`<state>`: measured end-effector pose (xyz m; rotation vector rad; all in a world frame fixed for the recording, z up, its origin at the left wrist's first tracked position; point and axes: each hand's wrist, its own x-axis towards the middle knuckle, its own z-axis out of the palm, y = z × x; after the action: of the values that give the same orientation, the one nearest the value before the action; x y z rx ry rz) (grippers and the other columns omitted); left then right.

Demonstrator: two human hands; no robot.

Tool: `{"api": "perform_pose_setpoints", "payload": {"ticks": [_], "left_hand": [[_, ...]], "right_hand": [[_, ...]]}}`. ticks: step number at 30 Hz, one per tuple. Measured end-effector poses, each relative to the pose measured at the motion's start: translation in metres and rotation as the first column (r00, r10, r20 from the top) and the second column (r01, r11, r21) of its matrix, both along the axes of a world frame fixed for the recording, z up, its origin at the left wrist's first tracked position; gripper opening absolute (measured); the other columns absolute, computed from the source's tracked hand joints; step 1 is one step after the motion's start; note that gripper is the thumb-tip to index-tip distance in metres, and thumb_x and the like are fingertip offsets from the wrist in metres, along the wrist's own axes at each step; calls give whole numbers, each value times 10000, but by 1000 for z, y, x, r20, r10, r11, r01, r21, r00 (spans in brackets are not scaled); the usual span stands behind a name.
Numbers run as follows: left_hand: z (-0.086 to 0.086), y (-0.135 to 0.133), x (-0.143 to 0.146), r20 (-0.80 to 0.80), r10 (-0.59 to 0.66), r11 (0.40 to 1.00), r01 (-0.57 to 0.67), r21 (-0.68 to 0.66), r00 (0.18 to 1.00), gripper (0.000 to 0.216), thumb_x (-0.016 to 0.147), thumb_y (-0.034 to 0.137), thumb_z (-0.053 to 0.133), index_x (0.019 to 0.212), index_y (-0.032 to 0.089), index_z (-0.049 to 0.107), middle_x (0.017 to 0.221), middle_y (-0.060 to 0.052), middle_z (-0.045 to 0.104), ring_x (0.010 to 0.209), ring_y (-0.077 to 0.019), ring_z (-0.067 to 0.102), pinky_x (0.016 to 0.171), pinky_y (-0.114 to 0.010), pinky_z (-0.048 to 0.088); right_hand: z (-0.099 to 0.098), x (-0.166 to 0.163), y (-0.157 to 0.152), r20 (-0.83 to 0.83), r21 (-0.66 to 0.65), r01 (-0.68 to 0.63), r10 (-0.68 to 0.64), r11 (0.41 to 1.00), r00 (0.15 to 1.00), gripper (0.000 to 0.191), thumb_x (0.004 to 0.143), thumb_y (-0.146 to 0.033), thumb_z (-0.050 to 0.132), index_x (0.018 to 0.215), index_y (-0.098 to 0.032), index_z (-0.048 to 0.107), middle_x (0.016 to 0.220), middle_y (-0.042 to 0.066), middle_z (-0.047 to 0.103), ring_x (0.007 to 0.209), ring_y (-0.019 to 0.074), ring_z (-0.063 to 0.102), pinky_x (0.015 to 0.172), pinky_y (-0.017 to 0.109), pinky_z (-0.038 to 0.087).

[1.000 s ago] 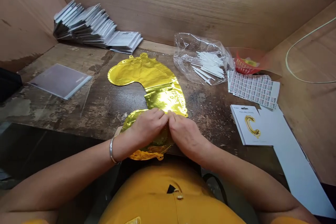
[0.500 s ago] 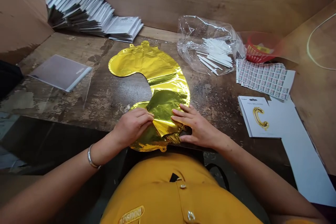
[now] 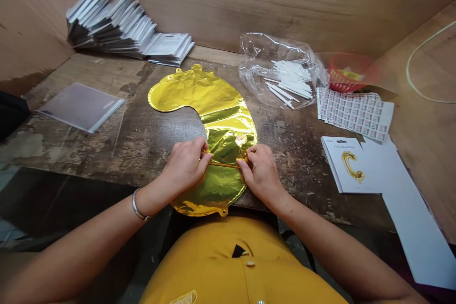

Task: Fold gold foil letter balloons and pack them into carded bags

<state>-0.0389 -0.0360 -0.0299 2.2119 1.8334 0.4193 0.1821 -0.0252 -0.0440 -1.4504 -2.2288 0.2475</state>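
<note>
A shiny gold foil balloon (image 3: 228, 97), flat and curved like a letter C, lies in front of me, its lower end over the table's front edge. Across its lower part runs a narrow gold ridge (image 3: 224, 165), which looks like a raised edge or fold of foil. The left end of this ridge is pinched between thumb and fingers of my left hand (image 3: 187, 161). At the right end my right hand (image 3: 262, 171) pinches it the same way, fingers curled. Small tabs stick out at the balloon's top and bottom edges.
Packed sleeves (image 3: 117, 23) lean in a row at the back left, near a clear sleeve (image 3: 80, 107). A plastic bag (image 3: 256, 76) holds white sticks (image 3: 290, 78). Rightward are a red basket (image 3: 344, 80), sticker sheets (image 3: 356, 111) and printed balloon cards (image 3: 349, 166).
My right hand has gone from spread flat on the foil to a pinch. The lifted foil flap has narrowed to a thin ridge between both hands. The view has tilted slightly upward.
</note>
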Motion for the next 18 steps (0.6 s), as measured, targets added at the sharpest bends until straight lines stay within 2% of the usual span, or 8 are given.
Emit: {"api": "perform_pose_setpoints", "payload": {"ticks": [3,7,10,12,13,15,17,18], "left_hand": [[3,5,3,-40,-28,1000,28,-2,999,91,904,272,535,921,201,588,738,-13,642,709,-206,599,672,-317,386],[5,5,4,-118,-80,997,80,-7,990,155,929,289,497,909,210,629,771,-33,672,740,-219,624,667,-323,423],[4,4,1,-190,-52,994,70,88,980,194,926,283,508,1038,194,638,954,-91,707,890,-253,648,764,-368,472],[0,4,-3,-231,-171,964,211,159,958,289,938,240,481,1196,216,608,1228,-107,654,1160,-277,581,980,-444,418],[-4,4,-4,-242,-273,936,315,159,931,339,951,218,450,1264,239,578,1337,-87,599,1269,-271,514,1074,-478,340],[-11,4,-6,-229,-443,877,472,90,867,401,975,194,387,1344,269,524,1426,-41,534,1357,-243,438,1157,-511,215],[-18,4,-5,-201,-476,869,493,40,856,418,984,199,361,1375,261,497,1435,-40,525,1358,-234,445,1168,-522,192],[-20,4,-5,-191,-469,875,482,30,862,425,982,200,364,1384,259,490,1443,-44,514,1358,-235,446,1168,-529,191]], "right_hand": [[0,-1,0,81,17,33,-34,999,996,190,870,-274,598,695,-209,563,870,82,586,900,251,495,788,388,444],[3,-4,0,157,-3,41,-40,999,987,181,870,-282,596,707,-205,582,866,87,585,922,262,487,809,400,429],[5,-5,2,192,-35,53,-46,998,980,179,874,-292,589,722,-198,600,873,99,590,950,276,486,824,414,429],[6,-6,2,205,-41,53,-43,998,978,181,875,-299,587,727,-197,610,874,106,595,949,281,490,825,424,436],[7,-6,2,213,-40,54,-44,998,976,181,876,-303,586,733,-196,616,874,109,600,943,283,495,822,429,442],[11,-8,1,231,-7,72,-69,997,970,166,871,-311,592,778,-183,641,903,129,619,950,296,510,829,445,456],[15,-10,-1,231,69,65,-79,995,970,180,880,-291,578,929,-148,676,1053,174,639,1052,323,515,900,473,452],[16,-12,-3,231,101,18,-41,995,972,234,895,-273,554,1038,-130,672,1166,190,626,1129,329,502,955,480,436]]}}
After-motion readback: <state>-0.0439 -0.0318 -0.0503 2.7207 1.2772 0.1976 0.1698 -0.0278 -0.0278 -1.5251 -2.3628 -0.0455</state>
